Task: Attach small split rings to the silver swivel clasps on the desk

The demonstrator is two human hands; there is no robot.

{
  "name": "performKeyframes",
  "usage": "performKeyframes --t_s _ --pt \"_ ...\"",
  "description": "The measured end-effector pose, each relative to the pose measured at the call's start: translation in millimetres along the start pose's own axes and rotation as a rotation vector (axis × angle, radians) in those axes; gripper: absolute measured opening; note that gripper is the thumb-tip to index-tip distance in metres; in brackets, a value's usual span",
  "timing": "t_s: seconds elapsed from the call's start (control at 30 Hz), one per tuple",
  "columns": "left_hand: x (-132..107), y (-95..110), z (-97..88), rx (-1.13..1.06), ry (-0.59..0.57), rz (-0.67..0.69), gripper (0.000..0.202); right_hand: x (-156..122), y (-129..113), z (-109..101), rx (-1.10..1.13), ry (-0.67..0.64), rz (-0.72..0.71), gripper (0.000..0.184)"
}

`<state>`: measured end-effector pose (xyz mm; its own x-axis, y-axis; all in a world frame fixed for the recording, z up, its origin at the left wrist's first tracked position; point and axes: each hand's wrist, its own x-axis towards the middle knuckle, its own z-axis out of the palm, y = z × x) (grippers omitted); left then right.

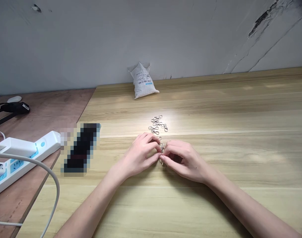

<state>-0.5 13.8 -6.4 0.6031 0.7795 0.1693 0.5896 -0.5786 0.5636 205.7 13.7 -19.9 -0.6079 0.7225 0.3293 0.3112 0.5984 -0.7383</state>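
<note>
My left hand (145, 152) and my right hand (184, 158) meet over the middle of the wooden table. The thumb and index finger of each are pinched together at the same spot, on small silvery key ring clasps (162, 145). Metal rings show above and below the fingertips, and the part between the fingers is mostly hidden. Just beyond my hands lies a loose cluster of several similar clasps with rings (157, 123), flat on the table.
A white printed packet (144, 81) stands near the wall. To the left lie a pixelated dark, flat rectangle (81, 148), a white power strip (48, 140) and a looping grey cable (55, 185). A black strap-like object (15, 108) rests on the reddish board.
</note>
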Motion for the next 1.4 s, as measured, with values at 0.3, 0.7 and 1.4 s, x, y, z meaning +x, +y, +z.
performKeyframes --t_s 0.3,0.7,1.4 --pt "0.1 -0.8 1.3 -0.005 0.004 0.004 0.007 0.9 0.3 0.5 -0.015 0.017 -0.001 0.021" --pt "0.8 -3.5 3.6 -0.011 0.036 0.031 0.013 -2.6 -0.8 -9.1 -0.115 -0.212 -0.073 0.015" --pt "-12.4 -15.5 -47.5 -0.028 -0.245 -0.261 0.01 0.6 3.8 -7.6 -0.388 -0.112 -0.136 0.013"
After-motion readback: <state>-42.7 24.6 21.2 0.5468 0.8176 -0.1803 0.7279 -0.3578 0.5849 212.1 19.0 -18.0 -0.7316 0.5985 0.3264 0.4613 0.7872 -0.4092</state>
